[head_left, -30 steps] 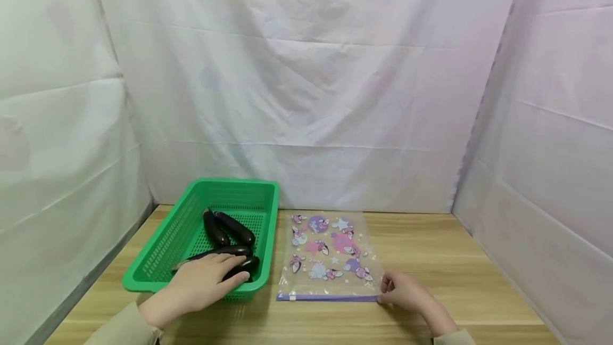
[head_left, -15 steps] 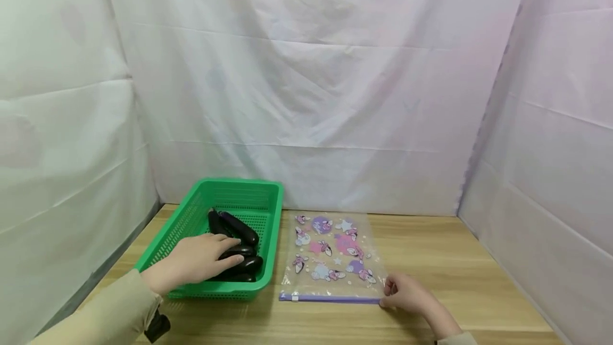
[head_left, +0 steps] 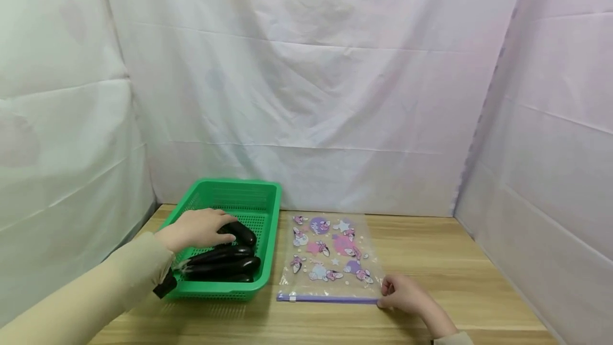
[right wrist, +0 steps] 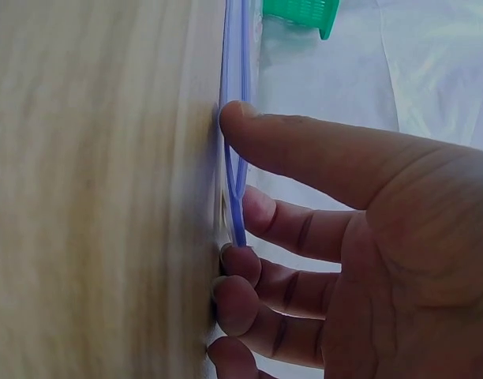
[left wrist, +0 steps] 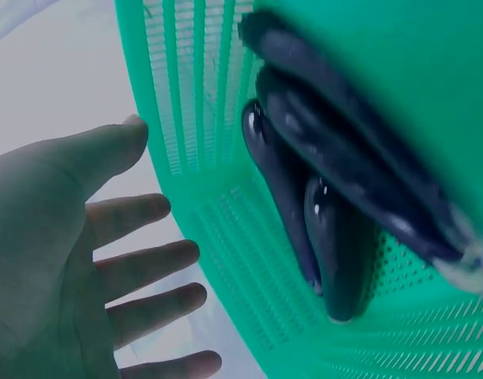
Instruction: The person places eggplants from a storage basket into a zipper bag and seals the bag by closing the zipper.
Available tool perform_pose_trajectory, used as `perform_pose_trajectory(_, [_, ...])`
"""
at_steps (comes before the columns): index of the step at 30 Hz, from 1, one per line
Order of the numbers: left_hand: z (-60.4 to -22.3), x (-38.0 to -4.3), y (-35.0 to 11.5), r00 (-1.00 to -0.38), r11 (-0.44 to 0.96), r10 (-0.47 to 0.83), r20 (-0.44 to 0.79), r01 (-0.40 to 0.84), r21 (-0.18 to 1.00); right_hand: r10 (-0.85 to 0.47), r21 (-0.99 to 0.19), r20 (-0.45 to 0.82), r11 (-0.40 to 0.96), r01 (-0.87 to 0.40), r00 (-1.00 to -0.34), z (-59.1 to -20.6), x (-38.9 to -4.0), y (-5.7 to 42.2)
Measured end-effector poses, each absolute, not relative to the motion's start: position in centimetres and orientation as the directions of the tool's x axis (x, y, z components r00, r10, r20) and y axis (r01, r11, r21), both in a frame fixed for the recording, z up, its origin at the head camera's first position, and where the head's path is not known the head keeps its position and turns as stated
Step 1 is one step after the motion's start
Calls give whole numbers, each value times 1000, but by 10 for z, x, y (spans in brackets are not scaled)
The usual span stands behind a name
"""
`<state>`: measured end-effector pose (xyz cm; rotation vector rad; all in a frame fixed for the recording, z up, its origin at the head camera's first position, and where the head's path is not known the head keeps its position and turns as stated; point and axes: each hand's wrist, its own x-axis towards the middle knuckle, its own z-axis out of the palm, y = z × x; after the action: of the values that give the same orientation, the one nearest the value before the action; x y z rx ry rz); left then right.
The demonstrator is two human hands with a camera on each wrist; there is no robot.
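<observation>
Several glossy dark purple eggplants (head_left: 222,268) lie in a green plastic basket (head_left: 275,217) on the left of the table. My left hand (head_left: 198,228) is over the rear eggplants (head_left: 242,232) in the head view, partly covering them. In the left wrist view its fingers (left wrist: 151,257) are spread and straight, with nothing held. A clear printed zip bag (head_left: 313,281) lies flat right of the basket, its purple zip strip (head_left: 335,299) towards me. With thumb and forefinger my right hand (head_left: 406,294) pinches the right end of that strip, where the two edges part slightly (right wrist: 240,217).
A white slider (head_left: 292,298) sits near the left end of the zip strip. The wood-grain table (head_left: 455,265) extends to the right of the bag. White cloth (head_left: 306,95) hangs behind and at both sides.
My left hand has moved from the front eggplants to the back ones, so the front ones now show. My right hand keeps its pinch on the bag's corner.
</observation>
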<state>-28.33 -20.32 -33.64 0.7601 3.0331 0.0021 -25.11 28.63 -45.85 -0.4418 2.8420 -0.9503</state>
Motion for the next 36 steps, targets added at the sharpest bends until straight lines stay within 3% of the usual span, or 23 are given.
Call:
perform_pose_trajectory(15, [-342, -340, -202, -902, 913, 407, -141, 401, 72, -295, -618, -7, 753, -228, -956, -460, -251, 287])
perform_pose_trajectory(36, [-363, -360, -201, -960, 979, 199, -199, 183, 94, -294, -633, -11, 742, -221, -956, -462, -250, 285])
